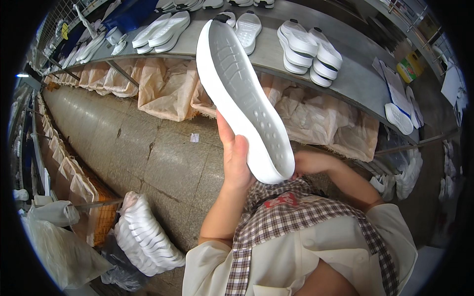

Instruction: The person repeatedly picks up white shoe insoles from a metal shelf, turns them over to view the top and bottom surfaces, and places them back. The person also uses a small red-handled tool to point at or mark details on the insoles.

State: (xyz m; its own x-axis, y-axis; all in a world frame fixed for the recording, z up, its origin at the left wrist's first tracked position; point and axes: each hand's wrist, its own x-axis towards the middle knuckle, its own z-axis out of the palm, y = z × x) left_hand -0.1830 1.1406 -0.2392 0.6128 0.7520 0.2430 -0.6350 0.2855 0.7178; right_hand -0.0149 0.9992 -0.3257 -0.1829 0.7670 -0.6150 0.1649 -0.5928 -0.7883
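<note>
A white shoe sole (232, 106) with a raised rim and a grey, dimpled inner face is held up before me, its toe pointing away toward the metal table. My left hand (234, 153) is closed around its left side, the thumb pressed against the white sidewall. A black patch (221, 18) shows at the toe end. Beside the heel is my right hand (308, 163); its fingers are hidden behind the heel, so I cannot tell whether they grip it.
Stacked white soles (298, 44) and more soles (163, 32) stand on the metal table (266, 61). Cloth-lined baskets (165, 89) sit beneath it. At lower left lies a bag of white soles (148, 237) by a plastic bag (61, 251). A yellow-green container (410, 67) stands far right.
</note>
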